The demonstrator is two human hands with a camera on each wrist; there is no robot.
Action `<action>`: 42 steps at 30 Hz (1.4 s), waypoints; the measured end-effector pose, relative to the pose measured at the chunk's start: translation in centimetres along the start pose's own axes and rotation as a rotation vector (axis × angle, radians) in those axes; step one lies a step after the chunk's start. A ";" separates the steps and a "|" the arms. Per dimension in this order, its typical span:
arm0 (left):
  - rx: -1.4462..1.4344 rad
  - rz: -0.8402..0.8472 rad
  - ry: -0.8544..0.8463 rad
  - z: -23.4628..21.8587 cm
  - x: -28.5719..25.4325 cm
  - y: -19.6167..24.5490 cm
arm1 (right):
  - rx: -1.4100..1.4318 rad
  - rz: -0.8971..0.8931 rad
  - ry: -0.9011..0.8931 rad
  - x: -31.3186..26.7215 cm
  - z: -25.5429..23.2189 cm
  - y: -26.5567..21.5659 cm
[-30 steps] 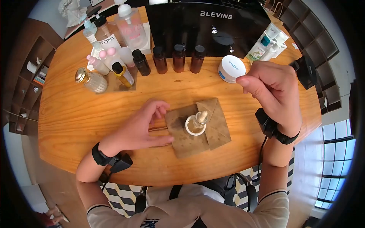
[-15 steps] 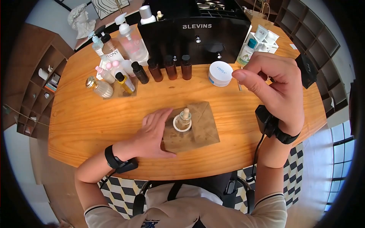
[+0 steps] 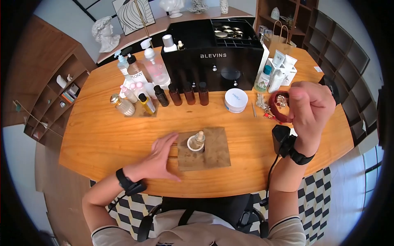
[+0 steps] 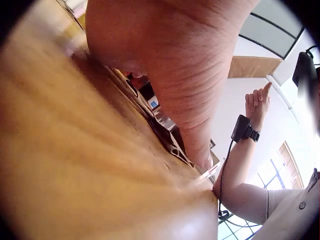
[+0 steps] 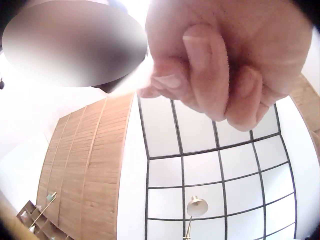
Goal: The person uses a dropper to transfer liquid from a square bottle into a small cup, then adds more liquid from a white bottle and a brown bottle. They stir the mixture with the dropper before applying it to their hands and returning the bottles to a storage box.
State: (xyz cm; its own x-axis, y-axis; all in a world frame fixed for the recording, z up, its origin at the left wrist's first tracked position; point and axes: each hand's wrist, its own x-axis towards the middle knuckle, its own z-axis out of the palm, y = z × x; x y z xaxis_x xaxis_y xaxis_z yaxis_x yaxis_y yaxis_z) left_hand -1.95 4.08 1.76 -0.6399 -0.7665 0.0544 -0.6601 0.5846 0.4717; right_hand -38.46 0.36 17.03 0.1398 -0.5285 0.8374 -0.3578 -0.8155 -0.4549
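A folded brown paper bag (image 3: pixel 217 151) lies flat on the table, with darker stained patches on its left half. A small glass dropper bottle (image 3: pixel 199 139) with a pale rubber bulb rises from a round white rim on it. My left hand (image 3: pixel 155 159) rests beside the bag's left edge, thumb and fingers spread apart. Close up in the left wrist view, the left hand (image 4: pixel 175 65) hides most of the bag. My right hand (image 3: pixel 312 106) is raised over the table's right side. Its fingers (image 5: pixel 206 65) curl into the palm, with nothing showing in them.
A black case (image 3: pixel 213 67) stands at the back, with brown bottles (image 3: pixel 189 95) before it and a white round jar (image 3: pixel 236 100) at its right. Pump bottles (image 3: pixel 156 71) crowd the back left. A dark red ring (image 3: pixel 274 107) and small jewellery lie near the right hand.
The head view has tilted up and shows more of the case and shelves. The bag lies squarer to the view. My right hand has turned, its thumb now pointing up rather than left.
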 end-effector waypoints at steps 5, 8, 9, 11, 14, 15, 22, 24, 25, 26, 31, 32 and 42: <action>0.025 -0.101 0.103 0.4 -7.3 1.2 | 0.220 -0.116 0.301 -0.6 -1.2 2.6; -0.093 -0.329 0.308 2.8 -10.9 2.3 | 0.253 -0.049 0.347 -0.2 -1.7 2.2; -0.048 -0.321 0.375 3.4 -11.0 3.0 | 0.406 -0.005 0.375 -0.2 -1.7 2.6; -0.006 -0.316 0.455 4.4 -10.9 3.7 | 0.632 0.033 0.398 0.0 -1.5 3.2; 0.062 -0.339 0.642 5.9 -10.1 3.4 | 0.390 0.234 0.501 0.9 -0.4 2.7; 0.023 -0.352 0.716 5.8 -9.8 3.3 | 0.381 0.234 0.484 0.8 -0.1 2.9; -0.381 -0.533 0.877 6.1 -9.9 1.9 | 0.189 0.025 0.488 1.1 4.3 4.3; -0.439 -0.578 0.848 5.7 -9.9 1.8 | 0.237 0.177 0.496 0.5 4.8 2.2; -0.455 -0.626 0.832 5.2 -9.8 2.0 | 0.198 0.125 0.460 0.2 4.9 2.6; -0.383 -0.588 0.858 5.6 -9.8 1.4 | 0.155 0.070 0.420 0.4 4.9 2.8; -0.535 -0.589 0.912 7.0 -10.1 1.1 | -0.242 -0.033 0.328 7.8 4.5 5.2; -0.637 -0.558 0.938 7.3 -10.2 1.0 | -0.313 -0.009 0.319 10.7 5.2 6.6; -0.414 -0.673 0.892 6.3 -9.2 2.3 | -0.861 0.355 -0.768 19.1 6.8 25.6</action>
State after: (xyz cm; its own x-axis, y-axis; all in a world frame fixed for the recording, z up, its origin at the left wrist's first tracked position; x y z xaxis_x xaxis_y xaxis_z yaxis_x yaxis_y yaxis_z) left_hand -0.03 14.17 -3.19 0.3940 -0.8965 0.2026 -0.4761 -0.0105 0.8793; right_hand -38.71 -32.24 19.31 0.3163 -0.9324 0.1751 -0.9451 -0.3257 -0.0274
